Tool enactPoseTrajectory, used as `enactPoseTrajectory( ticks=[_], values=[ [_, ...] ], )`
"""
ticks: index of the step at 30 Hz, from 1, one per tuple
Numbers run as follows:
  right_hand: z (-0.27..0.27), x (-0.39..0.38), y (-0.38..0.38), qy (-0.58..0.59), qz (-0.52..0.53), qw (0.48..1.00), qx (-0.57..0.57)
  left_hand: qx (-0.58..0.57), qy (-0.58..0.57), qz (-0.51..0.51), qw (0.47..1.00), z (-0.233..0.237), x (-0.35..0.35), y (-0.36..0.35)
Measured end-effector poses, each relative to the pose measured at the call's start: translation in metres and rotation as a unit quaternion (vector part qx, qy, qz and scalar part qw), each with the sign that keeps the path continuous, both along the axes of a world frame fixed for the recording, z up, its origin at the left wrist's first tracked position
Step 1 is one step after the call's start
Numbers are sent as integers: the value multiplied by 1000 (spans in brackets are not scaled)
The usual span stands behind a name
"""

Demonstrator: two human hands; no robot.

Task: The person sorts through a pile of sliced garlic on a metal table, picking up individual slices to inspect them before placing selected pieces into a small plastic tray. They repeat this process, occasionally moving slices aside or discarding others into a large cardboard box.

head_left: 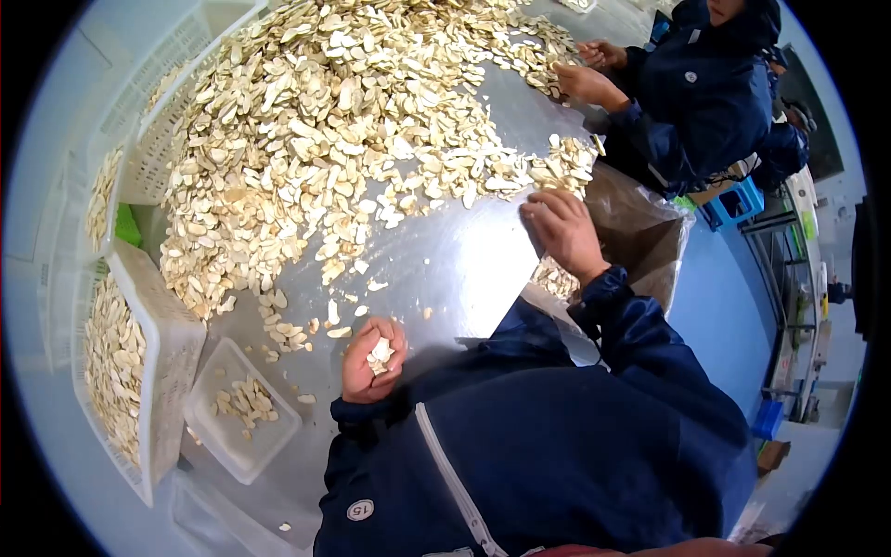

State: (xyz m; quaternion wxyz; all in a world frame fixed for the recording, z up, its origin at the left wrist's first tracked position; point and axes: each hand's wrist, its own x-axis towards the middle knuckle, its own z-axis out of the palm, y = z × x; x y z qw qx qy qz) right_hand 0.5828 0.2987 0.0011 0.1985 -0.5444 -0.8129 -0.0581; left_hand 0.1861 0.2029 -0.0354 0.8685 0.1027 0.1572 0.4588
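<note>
A large heap of pale, dried-looking slices [316,121] is spread over the metal table [422,255]. My left hand [371,360] is closed around several pale slices [380,356], palm up, close to the near side of the table. Palm down at the table's right edge, my right hand [566,232] reaches with its fingers stretched out just below a small cluster of slices [566,165]. Below that hand, an open box with a clear plastic liner [640,213] has slices at its bottom. Loose slices lie on the metal between my hands and the heap.
At the left stand white perforated crates [172,371] of slices and a shallow translucent tray [278,441] with several slices in it. Across the corner, a co-worker in dark blue [696,102] has both hands at the heap. A blue stool [733,204] and shelving stand further right.
</note>
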Motion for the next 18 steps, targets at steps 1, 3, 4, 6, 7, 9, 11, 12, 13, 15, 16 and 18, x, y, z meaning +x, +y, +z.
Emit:
enactPoseTrajectory(
  ticks=[1,3,4,6,7,9,11,12,13,15,16,18],
  values=[
    [3,8,0,-14,-30,999,5,-4,4,2,1000,0,0,1],
    [7,7,6,37,-25,999,1,-14,11,2,1000,0,1,0],
    [10,2,11,62,-24,998,-2,-12,13,3,1000,1,1,-1],
    [8,-16,26,55,6,998,-25,-6,13,1,1000,1,1,-1],
    [12,-33,33,49,-2,997,-61,1,7,-2,1000,-3,0,0],
    [5,-59,51,3,8,999,-48,6,7,-2,1000,-1,0,0],
    [2,-70,59,0,9,999,-32,7,8,5,1000,-1,0,-1],
    [-5,-70,62,3,13,1000,-18,9,9,6,1000,-1,0,-2],
    [-9,-66,62,21,9,999,-26,10,9,8,1000,-1,-1,-2],
    [-14,-49,57,57,3,997,-45,12,12,12,1000,-2,-1,-2],
    [-11,-41,48,64,0,998,-19,13,15,12,1000,-1,-1,-3],
    [-3,-21,25,45,-21,998,-40,13,17,9,1000,-1,0,-2]
  ],
)
